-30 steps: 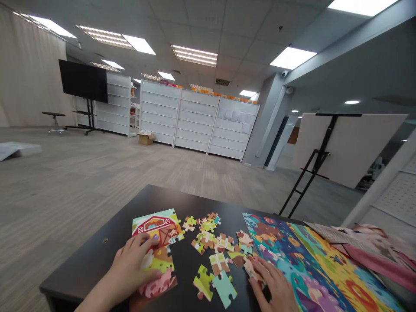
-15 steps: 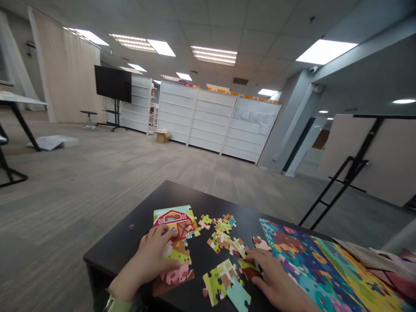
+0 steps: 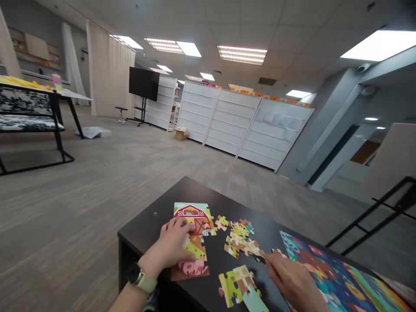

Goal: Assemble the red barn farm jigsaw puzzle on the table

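Note:
My left hand [image 3: 173, 247] lies flat on a partly joined jigsaw puzzle [image 3: 191, 219] showing a red barn and a pink pig, and it holds nothing visible. My right hand [image 3: 292, 277] is pinched around a small dark jigsaw piece [image 3: 260, 259], low over the black table. A loose heap of small pieces [image 3: 238, 236] lies between my hands. Nearer me sit joined green and brown pieces [image 3: 234, 286] and a pale blue piece [image 3: 255, 301]. A colourful printed puzzle picture [image 3: 334, 277] lies at the right, partly cut off by the frame.
The black table [image 3: 195, 190] has its corner ahead and its edge dropping to carpet on the left. A dark easel frame [image 3: 383, 221] stands to the right. White shelving units [image 3: 247, 121] line the far wall. A patterned bench [image 3: 26, 110] stands far left.
My view has turned left. My right hand has risen from the flat position and its fingers have come together on a small piece. My left hand stays on the barn puzzle.

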The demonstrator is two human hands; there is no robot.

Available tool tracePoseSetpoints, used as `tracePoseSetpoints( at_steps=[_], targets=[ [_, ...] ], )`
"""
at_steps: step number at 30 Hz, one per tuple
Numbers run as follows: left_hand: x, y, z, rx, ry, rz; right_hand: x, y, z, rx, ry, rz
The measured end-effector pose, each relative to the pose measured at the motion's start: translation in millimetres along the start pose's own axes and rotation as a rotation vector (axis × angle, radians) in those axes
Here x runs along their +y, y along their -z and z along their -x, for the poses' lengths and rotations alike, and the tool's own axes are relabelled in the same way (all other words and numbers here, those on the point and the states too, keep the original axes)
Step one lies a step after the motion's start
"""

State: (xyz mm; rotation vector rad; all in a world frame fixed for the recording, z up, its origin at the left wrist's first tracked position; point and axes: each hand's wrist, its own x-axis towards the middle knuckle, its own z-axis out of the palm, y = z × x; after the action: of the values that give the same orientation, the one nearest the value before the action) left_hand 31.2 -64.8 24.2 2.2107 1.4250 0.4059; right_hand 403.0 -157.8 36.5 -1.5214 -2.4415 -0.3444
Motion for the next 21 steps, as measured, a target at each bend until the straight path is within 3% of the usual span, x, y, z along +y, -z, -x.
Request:
tracePoseSetpoints(
  at_steps=[5,9,16,21],
  targets=[
    [4,2.6,0,-0.006,0.018,0.003,-66,-14,-48,0.078,0.238,-0.019],
    [1,3.6,2,-0.008,0.038,0.004,-106,-17,-75,-0.065,0.303,-0.198],
    [19,-4.9,-2,0.096,-0.113,0.066,-99,-5,-73,-0.189,0.168,-0.447],
    [32,-13.8,-2,-0.018,-0.13,0.073,-84,1,-61,-0.275,-0.047,-0.567]
  ],
)
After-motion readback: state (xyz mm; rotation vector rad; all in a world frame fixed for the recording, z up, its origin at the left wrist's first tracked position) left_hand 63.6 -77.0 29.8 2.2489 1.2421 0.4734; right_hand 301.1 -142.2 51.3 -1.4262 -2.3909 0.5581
